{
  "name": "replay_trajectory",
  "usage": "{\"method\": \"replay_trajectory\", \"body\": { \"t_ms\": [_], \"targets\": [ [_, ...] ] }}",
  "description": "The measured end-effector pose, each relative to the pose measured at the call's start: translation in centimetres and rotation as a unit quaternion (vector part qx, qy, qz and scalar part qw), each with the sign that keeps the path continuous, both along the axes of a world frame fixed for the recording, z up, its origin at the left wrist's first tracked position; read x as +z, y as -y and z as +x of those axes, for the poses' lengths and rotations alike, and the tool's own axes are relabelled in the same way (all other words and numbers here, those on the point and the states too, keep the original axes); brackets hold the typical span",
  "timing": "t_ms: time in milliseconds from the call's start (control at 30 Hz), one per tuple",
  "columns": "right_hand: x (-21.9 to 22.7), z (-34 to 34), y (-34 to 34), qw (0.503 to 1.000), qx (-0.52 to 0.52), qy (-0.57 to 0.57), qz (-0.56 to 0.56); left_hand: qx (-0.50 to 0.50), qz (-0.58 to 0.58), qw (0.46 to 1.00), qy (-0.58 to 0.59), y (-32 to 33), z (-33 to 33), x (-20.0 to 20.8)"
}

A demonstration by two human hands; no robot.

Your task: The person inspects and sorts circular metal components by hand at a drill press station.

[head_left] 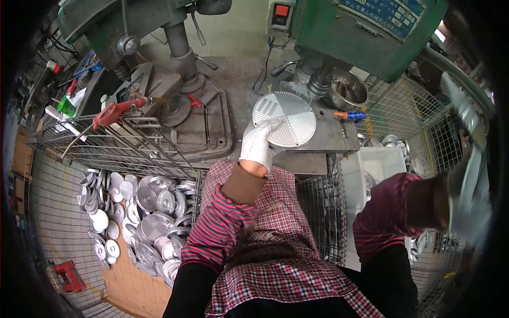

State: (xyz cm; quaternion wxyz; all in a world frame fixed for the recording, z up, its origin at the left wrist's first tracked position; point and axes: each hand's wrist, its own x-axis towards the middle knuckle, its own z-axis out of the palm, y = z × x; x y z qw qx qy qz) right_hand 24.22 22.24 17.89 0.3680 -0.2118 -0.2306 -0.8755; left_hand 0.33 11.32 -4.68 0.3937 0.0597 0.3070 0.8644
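My left hand (257, 144), in a white glove, grips a round ribbed metal disc (296, 117) at its near left edge, with fingers on top. The disc lies on the drill press table under the drill chuck (320, 84). At the far right, my right hand (469, 177) is raised beside the green drill press (350, 45). Motion smears it, so its fingers and anything in them cannot be made out.
A wire basket (58, 212) at the left holds many metal discs (154, 212). A second drill press (183, 63) and a red-handled air gun (119, 112) stand at the left. A metal bowl (361, 85), an orange-and-blue nozzle (350, 115) and a white bin (384, 156) are at the right.
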Motion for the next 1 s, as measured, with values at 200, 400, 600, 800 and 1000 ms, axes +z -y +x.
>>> {"method": "replay_trajectory", "body": {
  "t_ms": [200, 400, 600, 800, 1000],
  "targets": [
    [-1.5, 2.7, 1.5, 0.986, -0.089, -0.124, 0.067, -0.046, -0.009, 0.999, 0.015, -0.4, -0.5, 0.3],
    [-2.2, -1.8, 4.9, 0.913, -0.33, -0.151, 0.188, -0.029, 0.031, 0.999, -0.016, -0.2, -0.5, -0.7],
    [-3.5, -1.7, 4.9, 0.747, -0.569, -0.177, 0.294, 0.003, 0.052, 0.999, -0.005, -0.6, -0.5, -1.7],
    [-3.6, -0.5, -0.4, 0.505, -0.763, -0.176, 0.363, -0.025, 0.018, 0.999, 0.018, -0.5, -0.9, 0.4],
    [-10.6, -7.8, 2.2, 0.218, -0.844, 0.143, 0.469, -0.052, 0.005, 0.999, 0.013, -0.5, -1.3, 0.3]
  ]
}}
